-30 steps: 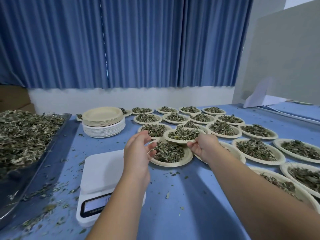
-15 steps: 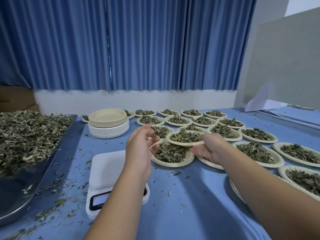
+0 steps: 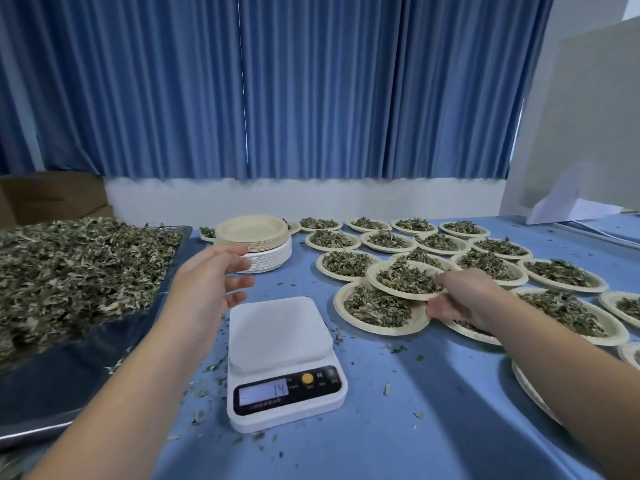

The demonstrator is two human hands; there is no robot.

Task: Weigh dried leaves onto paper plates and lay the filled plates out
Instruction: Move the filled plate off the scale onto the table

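Note:
A paper plate filled with dried leaves (image 3: 371, 276) rests tilted on top of neighbouring filled plates, right of centre. My right hand (image 3: 464, 299) grips its near right rim, thumb on top and fingers under. My left hand (image 3: 207, 282) hovers open in the air, fingers spread, just in front of the stack of empty paper plates (image 3: 252, 230) and above the left of the white scale (image 3: 277, 334). The scale's platform is bare and its display reads 14. A metal tray (image 3: 41, 393) at the left holds a big heap of dried leaves (image 3: 69, 265).
Several filled plates (image 3: 485, 265) lie in rows across the right half of the blue table, up to its right edge. Loose leaf bits are scattered around the scale. A grey board (image 3: 581, 116) leans at the back right, a cardboard box (image 3: 52, 195) at the back left.
My left hand has let go of the plate's rim and swung left toward the stack of empty plates. My right hand still holds the filled plate. The view has turned left.

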